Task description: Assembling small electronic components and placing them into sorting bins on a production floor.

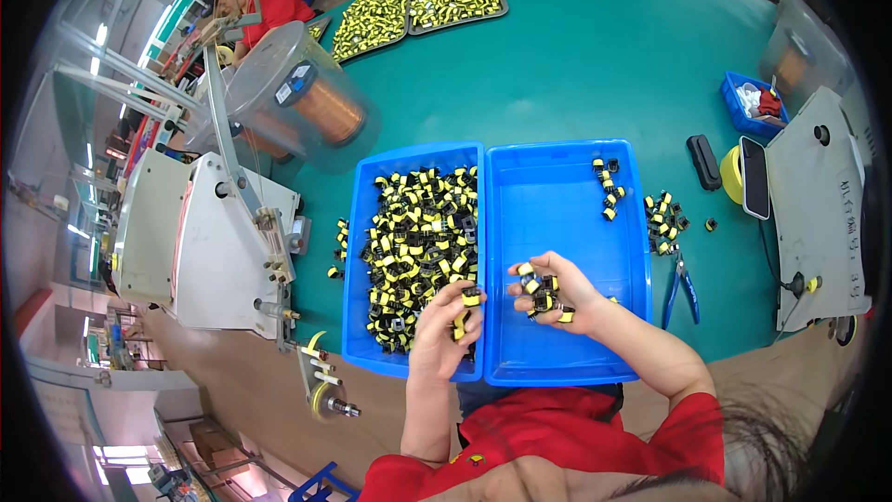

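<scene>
My left hand (444, 333) is closed on small black-and-yellow coil bobbins, one pinched at the fingertips and another lower against the fingers. It is over the right side of a blue bin (352, 270) heaped with similar coil bobbins (418, 232). Just to its right, my right hand (578, 296) cups several of the same bobbins (545, 297), palm up, fingers curled around them. Beneath that hand is a second blue bin (548, 214), with a few bobbins (609, 191) at its far right side and one partly hidden near my right wrist.
Blue-handled nippers (682, 290) and loose bobbins (664, 223) lie right of the bins. Further right are a black case (703, 163), a phone (754, 178) and a machine (818, 214). A winding machine (232, 251) and copper wire spool (330, 112) stand left. Filled trays (409, 30) sit at the back.
</scene>
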A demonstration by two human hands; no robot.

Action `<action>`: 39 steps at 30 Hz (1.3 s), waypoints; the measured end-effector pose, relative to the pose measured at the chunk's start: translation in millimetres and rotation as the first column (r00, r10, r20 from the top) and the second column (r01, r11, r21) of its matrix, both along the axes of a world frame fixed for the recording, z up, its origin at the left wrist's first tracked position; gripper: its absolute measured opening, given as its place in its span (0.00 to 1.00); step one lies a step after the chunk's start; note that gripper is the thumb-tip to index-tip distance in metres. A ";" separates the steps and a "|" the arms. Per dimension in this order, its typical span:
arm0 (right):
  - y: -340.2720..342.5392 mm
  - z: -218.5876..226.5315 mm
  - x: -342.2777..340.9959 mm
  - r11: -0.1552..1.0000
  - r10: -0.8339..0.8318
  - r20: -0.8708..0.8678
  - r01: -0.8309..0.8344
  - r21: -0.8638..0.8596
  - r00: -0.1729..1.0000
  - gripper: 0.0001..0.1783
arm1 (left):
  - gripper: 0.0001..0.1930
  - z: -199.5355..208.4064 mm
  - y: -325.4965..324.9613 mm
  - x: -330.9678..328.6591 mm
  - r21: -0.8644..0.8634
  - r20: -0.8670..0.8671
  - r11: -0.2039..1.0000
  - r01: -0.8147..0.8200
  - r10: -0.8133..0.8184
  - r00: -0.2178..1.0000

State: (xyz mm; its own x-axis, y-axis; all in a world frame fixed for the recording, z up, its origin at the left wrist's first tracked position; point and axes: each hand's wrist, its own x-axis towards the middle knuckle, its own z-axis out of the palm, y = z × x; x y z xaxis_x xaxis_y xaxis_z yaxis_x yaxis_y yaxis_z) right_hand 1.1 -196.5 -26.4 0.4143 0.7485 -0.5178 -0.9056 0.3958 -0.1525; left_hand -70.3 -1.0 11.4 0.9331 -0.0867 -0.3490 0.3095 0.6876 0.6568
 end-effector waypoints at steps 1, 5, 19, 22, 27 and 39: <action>-0.5 1.4 0.1 1.000 0.007 0.001 -0.007 -0.016 1.000 0.17 | 0.14 2.0 1.9 -2.5 0.102 0.008 0.994 -0.041 0.040 0.999; 2.0 9.7 -2.7 0.997 0.071 0.154 -0.064 -0.054 0.985 0.18 | 0.13 -12.1 12.9 -9.8 0.829 0.354 0.341 -0.443 0.292 0.888; 6.4 20.5 -13.5 0.924 0.380 0.406 -0.323 -0.203 0.831 0.30 | 0.22 7.9 -32.2 0.7 0.745 0.256 0.661 -0.089 -0.162 0.953; 6.2 17.2 -12.6 0.949 0.316 0.357 -0.293 -0.118 0.879 0.24 | 0.22 1.9 -32.2 0.5 0.808 0.313 0.553 -0.202 -0.113 0.943; 3.7 19.3 -8.4 0.978 0.205 0.324 -0.185 -0.091 0.924 0.15 | 0.22 6.3 -31.8 0.1 0.810 0.337 0.533 -0.245 -0.080 0.938; 6.0 14.0 -7.5 0.972 0.181 0.480 -0.080 -0.223 0.859 0.17 | 0.17 -3.1 -19.3 -3.9 0.659 0.510 0.659 -0.362 -0.037 0.860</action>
State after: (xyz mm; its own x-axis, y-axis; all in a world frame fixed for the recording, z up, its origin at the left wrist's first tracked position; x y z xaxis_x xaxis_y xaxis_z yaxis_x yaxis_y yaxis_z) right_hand -6.4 -190.5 -12.4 0.5579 0.7229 -0.4077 -0.7321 0.1974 -0.6519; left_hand -74.2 -20.3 8.3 0.9592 0.1703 0.2255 -0.2198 -0.0518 0.9742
